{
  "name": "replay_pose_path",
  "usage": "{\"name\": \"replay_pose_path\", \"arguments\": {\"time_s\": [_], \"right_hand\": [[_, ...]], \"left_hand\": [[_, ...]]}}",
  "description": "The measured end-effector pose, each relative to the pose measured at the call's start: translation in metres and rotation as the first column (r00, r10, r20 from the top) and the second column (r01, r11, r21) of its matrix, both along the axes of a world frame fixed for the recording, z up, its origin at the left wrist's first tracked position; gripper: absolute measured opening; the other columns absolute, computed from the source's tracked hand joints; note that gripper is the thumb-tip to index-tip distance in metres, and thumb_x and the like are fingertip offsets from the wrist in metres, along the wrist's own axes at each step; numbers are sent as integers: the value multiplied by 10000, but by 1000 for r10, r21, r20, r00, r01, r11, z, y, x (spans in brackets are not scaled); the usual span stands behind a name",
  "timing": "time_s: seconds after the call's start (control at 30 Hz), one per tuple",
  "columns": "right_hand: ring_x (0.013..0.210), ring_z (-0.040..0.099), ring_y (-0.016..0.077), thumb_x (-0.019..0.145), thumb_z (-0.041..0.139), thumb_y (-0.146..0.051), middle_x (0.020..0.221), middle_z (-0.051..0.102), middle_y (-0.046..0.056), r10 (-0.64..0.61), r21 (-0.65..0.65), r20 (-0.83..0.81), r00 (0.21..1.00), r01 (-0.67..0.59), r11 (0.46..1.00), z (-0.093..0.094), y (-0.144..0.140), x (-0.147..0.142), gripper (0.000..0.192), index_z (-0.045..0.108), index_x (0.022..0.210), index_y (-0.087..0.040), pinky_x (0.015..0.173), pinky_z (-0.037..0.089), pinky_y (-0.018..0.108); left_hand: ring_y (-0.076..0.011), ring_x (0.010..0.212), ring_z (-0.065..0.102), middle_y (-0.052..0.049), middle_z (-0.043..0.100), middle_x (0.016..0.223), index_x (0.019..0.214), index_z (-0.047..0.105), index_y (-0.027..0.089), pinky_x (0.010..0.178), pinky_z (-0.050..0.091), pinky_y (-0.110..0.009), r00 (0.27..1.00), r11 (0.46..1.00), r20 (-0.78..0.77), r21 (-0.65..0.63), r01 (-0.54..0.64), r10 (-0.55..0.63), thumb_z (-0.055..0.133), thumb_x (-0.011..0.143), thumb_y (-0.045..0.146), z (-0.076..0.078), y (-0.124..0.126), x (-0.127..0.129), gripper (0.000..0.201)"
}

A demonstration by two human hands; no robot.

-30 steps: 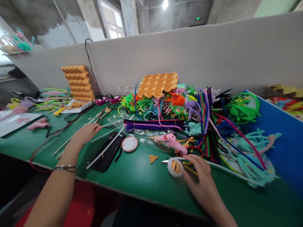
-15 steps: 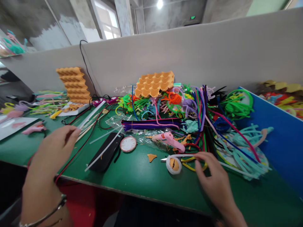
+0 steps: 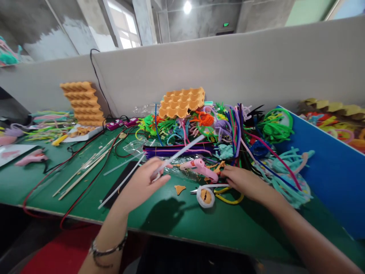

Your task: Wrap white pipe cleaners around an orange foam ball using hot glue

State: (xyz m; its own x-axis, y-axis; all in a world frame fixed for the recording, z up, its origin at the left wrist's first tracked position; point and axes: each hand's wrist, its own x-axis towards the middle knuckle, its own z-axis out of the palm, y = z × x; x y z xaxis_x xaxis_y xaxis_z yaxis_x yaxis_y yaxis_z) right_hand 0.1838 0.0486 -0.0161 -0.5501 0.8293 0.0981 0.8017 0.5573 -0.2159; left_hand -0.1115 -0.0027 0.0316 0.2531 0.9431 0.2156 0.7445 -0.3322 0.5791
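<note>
Fingers (image 3: pixel 159 176) of our left hand (image 3: pixel 142 184) are pinched shut around one end of a long translucent white glue stick (image 3: pixel 179 153), which slants up and to the right above the green bench (image 3: pixel 171 217), its far end over the purple bundle of pipe cleaners (image 3: pixel 176 150). Our right hand (image 3: pixel 245 182) lies low on the bench with its fingers (image 3: pixel 228 176) loosely curled, tips touching the pink hot glue gun (image 3: pixel 201 168) at its handle end; we can't tell if they actually grip it. Just in front of that hand sits a small white fuzzy ring with an orange centre (image 3: pixel 205 196), touching a yellow pipe cleaner loop (image 3: pixel 230 199), and a tiny orange scrap (image 3: pixel 179 189) lies to the left of the ring.

Same head view, further out: a big heap of mixed coloured pipe cleaners (image 3: pixel 228 133) fills the middle of the bench, with an orange foam egg-tray sheet (image 3: pixel 182 102) leaning on top of it. More clear glue sticks (image 3: pixel 85 171) and a red cable (image 3: pixel 85 186) lie to the left, near a flat black case (image 3: pixel 119 182). A second pink glue gun (image 3: pixel 28 158) sits far left, well apart from us. A blue panel (image 3: pixel 327 167) borders the right side.
</note>
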Motion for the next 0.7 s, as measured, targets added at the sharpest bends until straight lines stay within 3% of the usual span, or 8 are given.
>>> {"name": "replay_pose_path", "arguments": {"time_s": [0.13, 0.27, 0.47, 0.7], "right_hand": [[613, 589, 161, 703, 460, -90, 707, 631, 34, 44, -62, 25, 999, -42, 997, -1, -1, 0, 192, 602, 739, -214, 551, 435, 249], [740, 622, 178, 733, 458, -97, 820, 661, 59, 80, -101, 1, 997, -79, 992, -5, -3, 2, 196, 614, 792, -198, 678, 476, 276], [773, 618, 185, 774, 477, -151, 856, 656, 64, 100, -116, -67, 993, -107, 988, -7, -1, 4, 197, 622, 900, -193, 690, 487, 295], [809, 633, 187, 821, 416, -201, 875, 673, 78, 42, -88, -164, 986, -57, 995, -2, 2, 12, 222, 630, 880, -187, 726, 493, 305]], "left_hand": [[-148, 767, 551, 0, 551, 885, 1042, 604, 236, 689, 452, -243, 994, 994, -5, -14, 110, -110, 526, 790, 353, 2, 24, 28, 289], [-172, 888, 558, -28, 541, 967, 1044, 612, 196, 820, 442, -274, 957, 961, -98, -37, 272, -275, 587, 770, 318, -2, 52, 46, 300], [-185, 892, 570, -67, 544, 1011, 1020, 625, 166, 798, 444, -294, 874, 908, -250, -63, 414, -416, 572, 804, 283, -11, 77, 58, 251], [-173, 862, 570, -59, 559, 963, 974, 638, 157, 774, 438, -280, 839, 886, -297, -63, 459, -456, 579, 806, 271, -3, 87, 63, 211]]}}
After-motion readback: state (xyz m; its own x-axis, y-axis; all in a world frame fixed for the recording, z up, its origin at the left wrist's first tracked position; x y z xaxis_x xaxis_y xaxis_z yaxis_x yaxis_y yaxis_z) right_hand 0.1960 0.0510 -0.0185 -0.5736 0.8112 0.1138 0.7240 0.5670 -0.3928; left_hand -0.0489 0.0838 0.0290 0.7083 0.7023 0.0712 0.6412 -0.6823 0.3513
